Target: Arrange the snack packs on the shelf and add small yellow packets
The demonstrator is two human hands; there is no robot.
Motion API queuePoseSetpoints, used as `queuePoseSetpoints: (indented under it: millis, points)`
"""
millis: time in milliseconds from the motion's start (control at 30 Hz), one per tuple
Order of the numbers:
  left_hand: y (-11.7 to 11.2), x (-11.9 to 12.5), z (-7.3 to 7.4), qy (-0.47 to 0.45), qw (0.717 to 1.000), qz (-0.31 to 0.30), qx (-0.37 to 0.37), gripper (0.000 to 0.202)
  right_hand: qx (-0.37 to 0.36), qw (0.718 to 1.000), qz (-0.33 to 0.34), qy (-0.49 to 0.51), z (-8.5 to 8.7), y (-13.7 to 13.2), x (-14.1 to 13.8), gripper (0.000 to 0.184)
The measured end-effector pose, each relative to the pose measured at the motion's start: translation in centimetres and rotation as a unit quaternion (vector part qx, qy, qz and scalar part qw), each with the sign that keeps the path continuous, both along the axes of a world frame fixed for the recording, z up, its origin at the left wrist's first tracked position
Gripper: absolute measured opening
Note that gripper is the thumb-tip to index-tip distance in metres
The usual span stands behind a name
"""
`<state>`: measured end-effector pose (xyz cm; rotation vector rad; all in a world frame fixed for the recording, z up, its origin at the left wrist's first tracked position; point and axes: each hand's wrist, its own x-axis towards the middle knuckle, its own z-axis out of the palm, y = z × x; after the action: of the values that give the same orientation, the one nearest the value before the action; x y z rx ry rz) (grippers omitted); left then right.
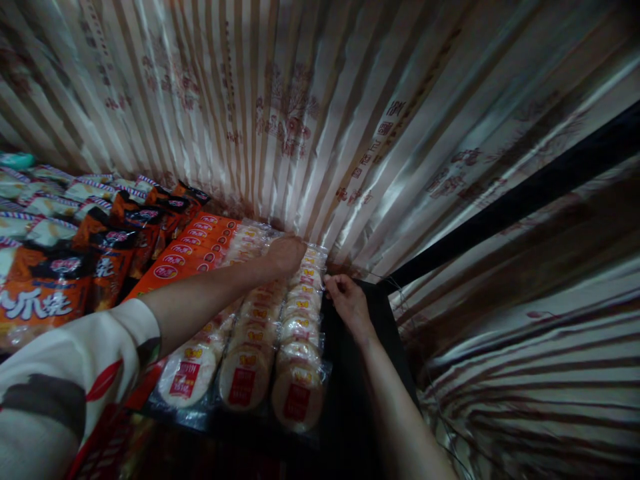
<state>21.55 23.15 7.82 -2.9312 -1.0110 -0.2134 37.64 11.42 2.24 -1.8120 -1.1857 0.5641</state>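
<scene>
Flat round crackers in clear wrappers [297, 397] overlap in three rows, with yellow and red print on them. My left hand [287, 255] reaches across to the far end of the rows. It is curled over the far packets, its fingertips turned down and hidden, so what it grips cannot be made out. Just beyond the right-hand row, my right hand [349, 301] is closed with thumb and forefinger pinched together. Its fingertips are close to the wrapper edge of that row; anything between them is too small to tell. The rows lie on a black surface [345, 373].
Left of the crackers lie orange packaging [193, 247], orange and black snack bags [103, 257] and white striped packets [50, 200]. A pleated, printed curtain [280, 113] hangs behind. A dark bar [500, 207] slants up rightward from the surface's far corner.
</scene>
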Motion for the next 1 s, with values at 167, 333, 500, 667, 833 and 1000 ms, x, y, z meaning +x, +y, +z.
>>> queuePoseSetpoints:
  millis: [167,333,500,667,833,1000]
  points:
    - [-0.3,-0.1,0.5,0.004,1.0,0.012,-0.009,0.022,-0.001,1.0,0.022,-0.013,-0.4,-0.7,-0.3,0.037]
    - [-0.4,0.0,0.7,0.009,1.0,0.018,-0.019,0.023,-0.007,0.999,0.03,0.016,-0.9,-0.7,-0.1,0.031]
    - [-0.4,-0.1,0.5,0.001,1.0,0.015,-0.014,0.022,0.01,0.997,0.05,0.056,-1.1,-0.7,-0.5,0.029]
    - [-0.6,-0.2,1.0,-0.001,0.999,0.024,-0.021,0.021,0.029,0.998,0.036,0.049,-1.0,-0.8,-1.4,0.029]
    - [-0.7,-0.3,1.1,0.002,0.999,0.015,-0.031,0.021,0.043,0.998,0.008,0.037,-0.8,-0.8,-1.7,0.028]
    - [-0.4,-0.3,0.7,0.017,1.0,0.009,-0.02,0.022,0.056,0.998,-0.008,0.018,-0.4,-0.8,-1.7,0.03]
